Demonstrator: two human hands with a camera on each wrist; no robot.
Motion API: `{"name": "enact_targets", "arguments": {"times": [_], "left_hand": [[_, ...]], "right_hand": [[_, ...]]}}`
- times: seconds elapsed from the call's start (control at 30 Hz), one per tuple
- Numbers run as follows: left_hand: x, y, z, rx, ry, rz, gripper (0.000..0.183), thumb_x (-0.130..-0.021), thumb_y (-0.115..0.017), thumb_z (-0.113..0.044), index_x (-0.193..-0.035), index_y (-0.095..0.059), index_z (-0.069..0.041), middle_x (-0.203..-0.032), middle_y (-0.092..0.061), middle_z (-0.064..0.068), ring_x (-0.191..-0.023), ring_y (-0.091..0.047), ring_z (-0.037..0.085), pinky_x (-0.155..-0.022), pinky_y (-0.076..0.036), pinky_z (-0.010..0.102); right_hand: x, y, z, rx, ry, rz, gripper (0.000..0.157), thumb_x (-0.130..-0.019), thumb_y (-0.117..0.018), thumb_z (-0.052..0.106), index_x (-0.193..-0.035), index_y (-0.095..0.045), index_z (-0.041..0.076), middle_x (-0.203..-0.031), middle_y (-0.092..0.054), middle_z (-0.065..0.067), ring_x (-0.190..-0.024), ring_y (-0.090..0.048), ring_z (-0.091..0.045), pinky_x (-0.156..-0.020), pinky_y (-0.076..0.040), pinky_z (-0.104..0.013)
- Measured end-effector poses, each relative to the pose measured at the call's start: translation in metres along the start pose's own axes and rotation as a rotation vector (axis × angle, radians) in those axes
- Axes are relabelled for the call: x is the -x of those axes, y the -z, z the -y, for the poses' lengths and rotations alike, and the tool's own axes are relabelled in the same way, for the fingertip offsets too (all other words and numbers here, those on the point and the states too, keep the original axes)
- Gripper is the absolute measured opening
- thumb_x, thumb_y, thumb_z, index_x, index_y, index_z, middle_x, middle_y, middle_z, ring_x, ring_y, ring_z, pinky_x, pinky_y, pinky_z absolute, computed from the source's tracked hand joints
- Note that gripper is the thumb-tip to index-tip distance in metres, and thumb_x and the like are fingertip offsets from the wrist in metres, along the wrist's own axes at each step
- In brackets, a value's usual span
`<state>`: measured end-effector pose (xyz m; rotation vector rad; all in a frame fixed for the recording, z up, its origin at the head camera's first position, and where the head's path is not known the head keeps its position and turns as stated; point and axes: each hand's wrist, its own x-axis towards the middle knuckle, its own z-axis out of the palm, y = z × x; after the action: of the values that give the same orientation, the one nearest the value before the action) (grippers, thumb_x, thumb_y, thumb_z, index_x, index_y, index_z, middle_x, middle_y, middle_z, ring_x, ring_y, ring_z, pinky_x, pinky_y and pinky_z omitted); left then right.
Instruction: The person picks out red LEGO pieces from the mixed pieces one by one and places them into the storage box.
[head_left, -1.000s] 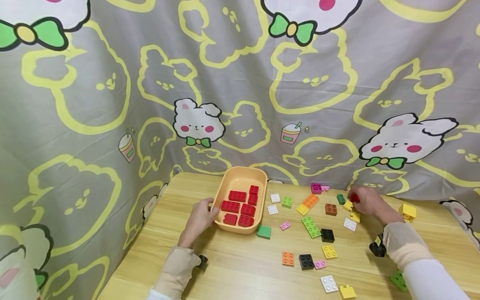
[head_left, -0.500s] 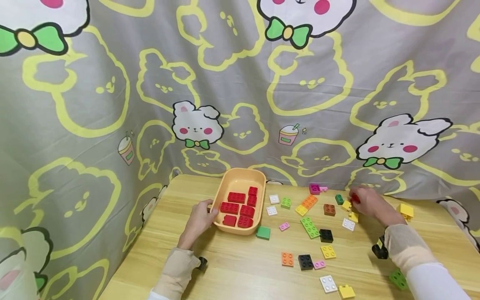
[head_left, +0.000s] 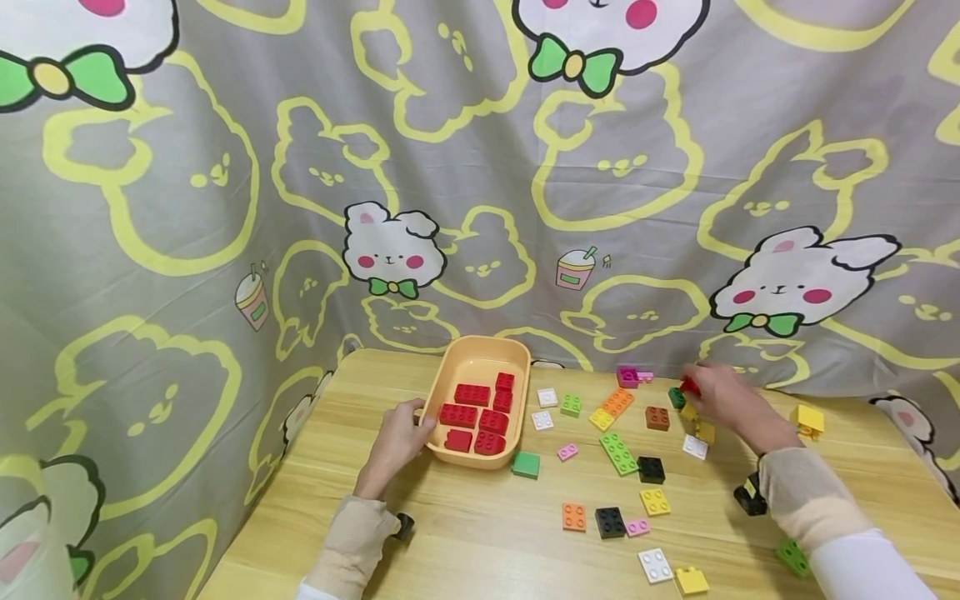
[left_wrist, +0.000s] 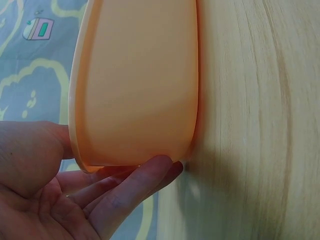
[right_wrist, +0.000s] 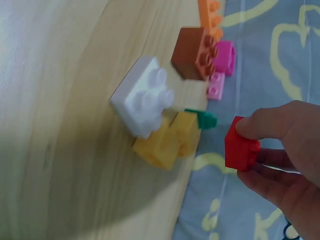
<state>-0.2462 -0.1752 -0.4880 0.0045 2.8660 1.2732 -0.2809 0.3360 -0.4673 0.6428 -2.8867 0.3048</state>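
My left hand (head_left: 393, 443) grips the near left side of an orange plastic tray (head_left: 480, 367), thumb at the rim and fingers against the outer wall in the left wrist view. Several red toy bricks (head_left: 472, 394) lie inside the tray. At the back right, my right hand (head_left: 726, 405) pinches a red toy brick (right_wrist: 239, 145) between thumb and fingers, apparently off the table. Close beneath that hand are a dark green brick (head_left: 677, 398), yellow bricks (right_wrist: 170, 137) and a white brick (right_wrist: 142, 97).
Loose bricks of many colours spread over the right half of the wooden table (head_left: 450, 533), among them a brown brick (head_left: 657, 418), a black brick (head_left: 651, 470) and a lime green brick (head_left: 618, 454). A patterned curtain (head_left: 465, 167) hangs along the back and left edges.
My right hand has lifted slightly and shifted a little left with the red brick, which now shows near the dark green brick. The left hand and the tray stay in place.
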Motion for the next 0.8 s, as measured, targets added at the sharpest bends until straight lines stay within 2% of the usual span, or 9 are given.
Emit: {"name": "enact_targets", "arguments": {"times": [0.2, 0.43, 0.63, 0.8], "left_hand": [[-0.001, -0.001, 0.001, -0.001, -0.009, -0.002, 0.035, -0.094, -0.059, -0.005, -0.127, -0.064, 0.006, -0.094, -0.074, 0.020, -0.062, -0.067, 0.018, -0.049, -0.054, 0.029], [0.001, -0.001, 0.002, 0.001, -0.028, 0.001, 0.034, -0.094, -0.058, -0.003, -0.126, -0.064, 0.007, -0.093, -0.074, 0.021, -0.062, -0.068, 0.019, -0.049, -0.054, 0.029], [0.002, -0.001, 0.001, 0.009, -0.022, 0.000, 0.034, -0.094, -0.059, -0.004, -0.125, -0.065, 0.006, -0.092, -0.074, 0.020, -0.062, -0.068, 0.020, -0.048, -0.054, 0.028], [0.001, -0.001, 0.002, 0.006, -0.018, -0.003, 0.034, -0.094, -0.059, -0.004, -0.125, -0.065, 0.005, -0.092, -0.074, 0.020, -0.062, -0.068, 0.019, -0.049, -0.054, 0.029]], "right_hand": [[-0.007, 0.005, 0.019, 0.007, -0.006, 0.014, 0.021, -0.083, -0.079, 0.000, -0.098, -0.066, -0.004, -0.086, -0.062, -0.014, -0.072, -0.061, -0.027, -0.064, -0.057, -0.044], [-0.019, 0.006, 0.045, -0.039, -0.004, 0.027, 0.034, -0.086, -0.081, 0.006, -0.113, -0.066, -0.007, -0.099, -0.063, -0.018, -0.078, -0.060, -0.024, -0.068, -0.057, -0.042], [-0.026, 0.001, 0.061, -0.039, 0.085, -0.050, 0.025, -0.083, -0.081, 0.000, -0.105, -0.068, -0.005, -0.093, -0.064, -0.014, -0.076, -0.060, -0.023, -0.065, -0.056, -0.039], [-0.034, -0.004, 0.073, -0.062, 0.100, -0.064, 0.025, -0.082, -0.082, 0.000, -0.104, -0.069, -0.003, -0.093, -0.066, -0.013, -0.080, -0.063, -0.027, -0.068, -0.059, -0.042]]}}
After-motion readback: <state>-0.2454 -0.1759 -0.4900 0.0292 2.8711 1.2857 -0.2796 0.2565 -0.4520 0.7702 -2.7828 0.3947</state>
